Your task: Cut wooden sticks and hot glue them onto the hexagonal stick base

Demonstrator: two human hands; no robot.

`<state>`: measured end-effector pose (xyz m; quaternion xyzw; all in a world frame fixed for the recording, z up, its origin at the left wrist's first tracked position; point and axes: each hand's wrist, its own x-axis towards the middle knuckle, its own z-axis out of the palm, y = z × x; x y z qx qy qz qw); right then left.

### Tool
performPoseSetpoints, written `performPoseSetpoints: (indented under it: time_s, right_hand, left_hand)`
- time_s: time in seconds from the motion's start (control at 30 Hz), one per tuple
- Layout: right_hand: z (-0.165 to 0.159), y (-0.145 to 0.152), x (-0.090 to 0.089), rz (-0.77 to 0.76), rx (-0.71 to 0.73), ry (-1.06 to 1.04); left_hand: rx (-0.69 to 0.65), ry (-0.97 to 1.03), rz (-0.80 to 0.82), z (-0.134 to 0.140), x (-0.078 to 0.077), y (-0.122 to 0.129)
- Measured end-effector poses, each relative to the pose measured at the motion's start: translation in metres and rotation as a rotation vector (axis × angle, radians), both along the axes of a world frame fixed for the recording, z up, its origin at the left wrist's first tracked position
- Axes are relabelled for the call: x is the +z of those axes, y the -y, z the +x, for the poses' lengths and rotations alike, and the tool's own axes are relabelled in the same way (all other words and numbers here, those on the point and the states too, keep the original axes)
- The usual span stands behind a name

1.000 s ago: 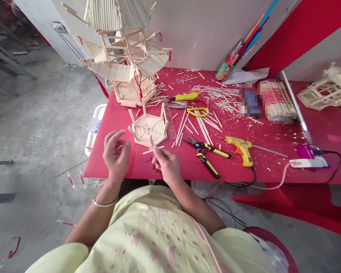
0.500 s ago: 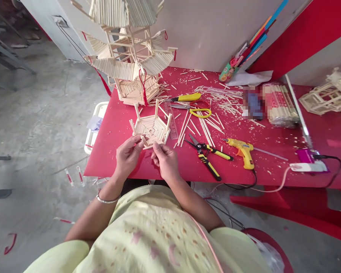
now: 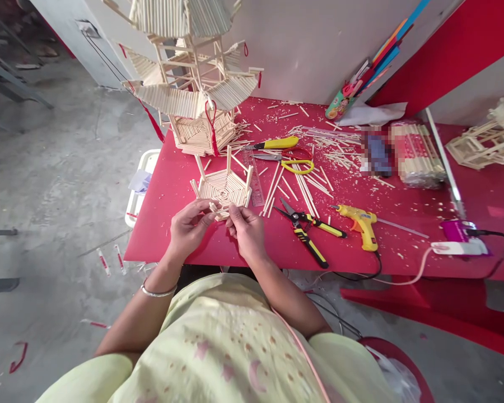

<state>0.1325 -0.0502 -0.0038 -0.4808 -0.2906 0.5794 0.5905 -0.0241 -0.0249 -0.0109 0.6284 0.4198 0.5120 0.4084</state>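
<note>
A six-sided base of wooden sticks [image 3: 224, 187], with short upright posts at its corners, is held at the table's near side. My left hand [image 3: 192, 226] pinches its near-left corner, thumb and fingers around a short post there. On the near-right edge, my right hand [image 3: 247, 228] is closed with the thumb pressed on top. The fingertips under the base are hidden. Behind it stands a tall stick pagoda [image 3: 193, 89] with tiered roofs and red tassels.
A yellow-handled knife [image 3: 279, 144], scissors [image 3: 296, 165], a clear ruler [image 3: 256, 182], cutting pliers [image 3: 304, 232] and a yellow glue gun [image 3: 363, 226] lie on the red table [image 3: 151, 229]. Loose sticks [image 3: 306, 193] are scattered about. A power strip [image 3: 457, 248] trails cords at right.
The stick base has tilted slightly, its near edge shifting in my fingers. Both hands keep their grip in nearly the same place; the view has shifted a little.
</note>
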Motion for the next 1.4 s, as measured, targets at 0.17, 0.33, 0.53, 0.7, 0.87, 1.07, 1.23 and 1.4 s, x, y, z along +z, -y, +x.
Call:
performPoseSetpoints:
  time_s: [0.17,0.33,0.53,0.7,0.87,1.07,1.23,1.4]
  right_hand:
    - [-0.0019,-0.0006,-0.0015,0.018,-0.013,0.001]
    - [-0.0034,-0.0007,0.0020,0.013,-0.026,0.004]
    - [-0.0042,-0.0006,0.0055,0.011,-0.031,0.012]
    - [-0.0057,-0.0008,0.0034,0.024,-0.039,-0.010]
    - [-0.0067,-0.0021,0.0037,0.014,-0.041,-0.026]
    - [-0.0077,-0.0034,0.0031,0.012,-0.047,-0.052]
    - [-0.0083,-0.0036,0.0014,-0.002,-0.052,-0.033]
    - [-0.0089,-0.0028,0.0019,0.027,-0.057,-0.063]
  left_hand:
    - [-0.027,-0.015,0.028,0.0002,0.0028,-0.0041]
    - [-0.030,-0.009,0.030,0.0018,0.0027,-0.0058]
    - [-0.019,0.000,0.027,0.0023,0.0017,-0.0071]
    - [-0.015,0.014,0.044,0.0018,0.0009,-0.0077]
    - [-0.017,0.021,0.054,0.0025,0.0019,-0.0081]
    - [-0.009,0.015,0.032,0.0044,0.0045,-0.0070]
    - [0.008,0.022,0.015,0.0044,0.0033,-0.0079]
    - [0.012,0.024,0.018,0.0048,0.0037,-0.0083]
